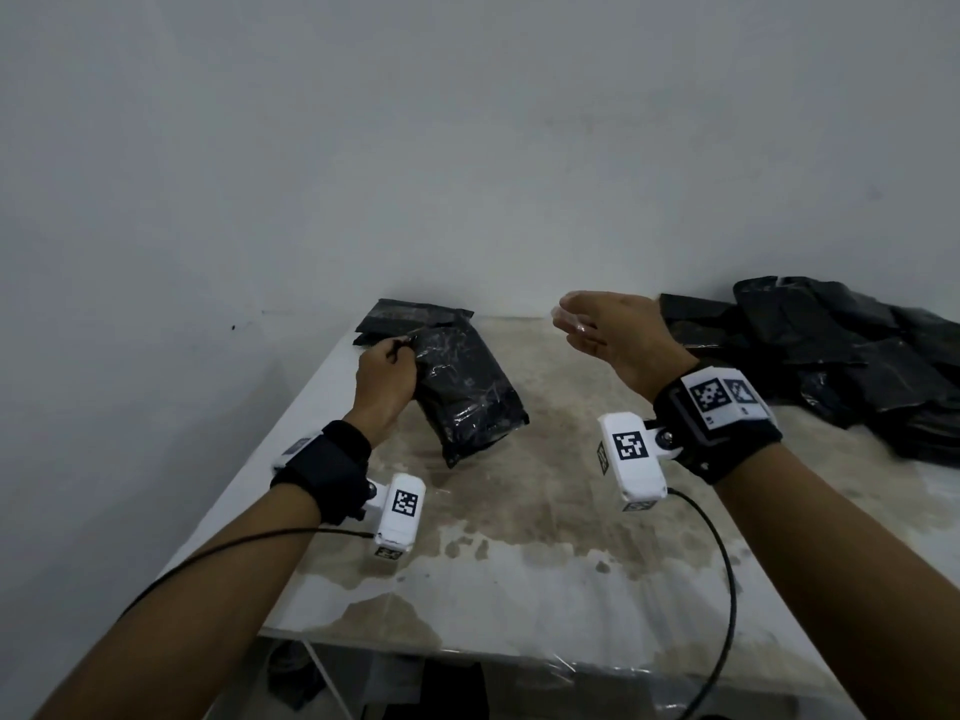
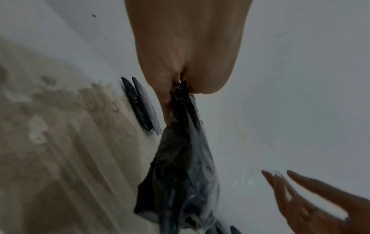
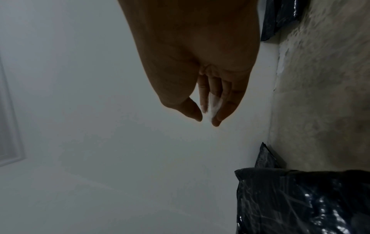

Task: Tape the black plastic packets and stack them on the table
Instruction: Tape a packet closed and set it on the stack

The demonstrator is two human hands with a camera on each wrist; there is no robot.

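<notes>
My left hand [image 1: 383, 379] pinches top edge of black packet [image 1: 467, 392], far left on table [image 1: 545, 537]. My right hand [image 1: 618, 335] raised, fingers [image 3: 228, 101] straight, clear tape piece [image 3: 214, 106] on them.

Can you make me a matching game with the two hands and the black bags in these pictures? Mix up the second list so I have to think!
Things:
1. left hand
2. right hand
3. pile of black packets
4. flat packets

Where or how:
A. heaped on the table's right side
B. pinching a black packet at its end
C. lying by the wall at the table's far edge
D. raised above the table with a bit of clear tape on its fingers

Pairs: 1-B, 2-D, 3-A, 4-C
</notes>
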